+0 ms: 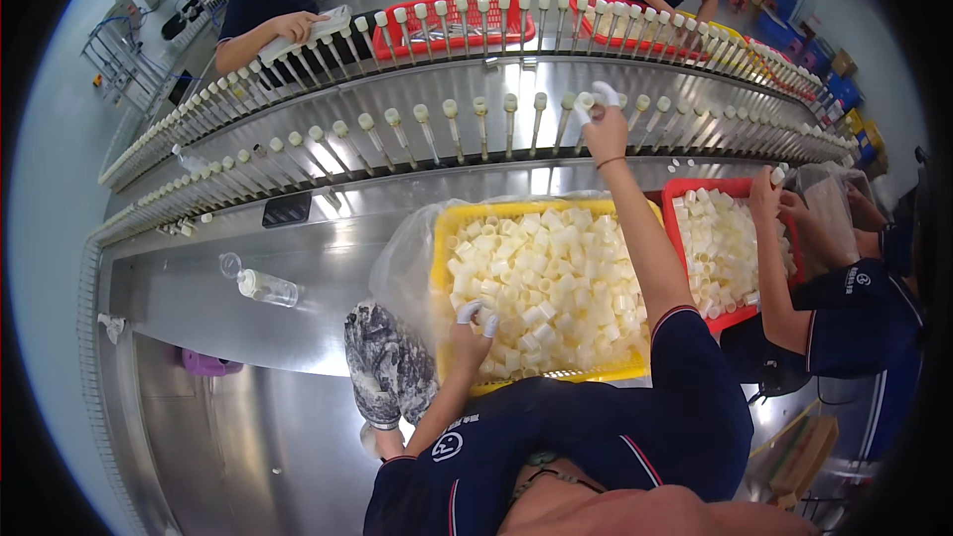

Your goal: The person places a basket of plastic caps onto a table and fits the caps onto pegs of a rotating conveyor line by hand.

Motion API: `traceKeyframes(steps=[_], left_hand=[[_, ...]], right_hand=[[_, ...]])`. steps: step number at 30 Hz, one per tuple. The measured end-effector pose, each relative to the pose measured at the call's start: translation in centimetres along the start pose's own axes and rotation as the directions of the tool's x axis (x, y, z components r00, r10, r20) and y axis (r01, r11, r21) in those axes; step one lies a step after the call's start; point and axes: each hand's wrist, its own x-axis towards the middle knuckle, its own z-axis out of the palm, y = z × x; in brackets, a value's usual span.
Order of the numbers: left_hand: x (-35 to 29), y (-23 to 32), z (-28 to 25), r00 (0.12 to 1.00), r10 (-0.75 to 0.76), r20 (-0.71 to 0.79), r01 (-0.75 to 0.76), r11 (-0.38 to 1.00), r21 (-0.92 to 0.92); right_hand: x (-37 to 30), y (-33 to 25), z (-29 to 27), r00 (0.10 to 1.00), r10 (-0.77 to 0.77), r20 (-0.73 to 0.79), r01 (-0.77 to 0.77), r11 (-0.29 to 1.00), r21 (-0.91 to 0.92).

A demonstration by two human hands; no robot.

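My right hand [606, 131], with white covers on its fingertips, reaches up to the nearer row of upright pins. Its fingers close around a white cylindrical cap [585, 101] at a pin's top. My left hand [471, 342], also with covered fingertips, is at the near left of a yellow basket [442, 273]. Its fingers curl around what looks like a white cap, partly hidden by them. Loose white caps [546, 283] heap up in the basket, which has a clear plastic liner [399, 253]. Similar caps sit on the pins along the row.
A red basket [673, 223] of caps stands to the right, with a co-worker's hand [764, 197] over it. A clear bottle [268, 288] lies on the steel table [189, 288] at left. Beyond the second pin row are red baskets [457, 2] and other people.
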Motion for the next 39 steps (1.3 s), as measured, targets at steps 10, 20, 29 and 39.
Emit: traceKeyframes(steps=[10,20,29,39], left_hand=[[12.6,3.4,-4.3,0.873,0.390,-0.293,-0.286,0.895,0.342],[31.4,10.9,5.3,0.821,0.547,0.165,-0.535,0.637,0.555],[28.3,11.6,9.1,0.746,0.493,0.448,-0.645,0.366,0.671],[12.9,5.5,12.4,0.771,0.209,0.602,-0.533,0.728,0.430]], right_hand=[[3.8,5.0,-2.9,0.978,-0.183,0.096,0.200,0.957,-0.211],[2.9,4.4,-10.2,0.915,0.012,0.403,0.071,0.979,-0.189],[4.6,6.0,-5.3,0.888,-0.123,0.442,0.304,0.880,-0.365],[10.1,10.8,-4.9,0.766,0.253,0.590,0.361,0.590,-0.722]])
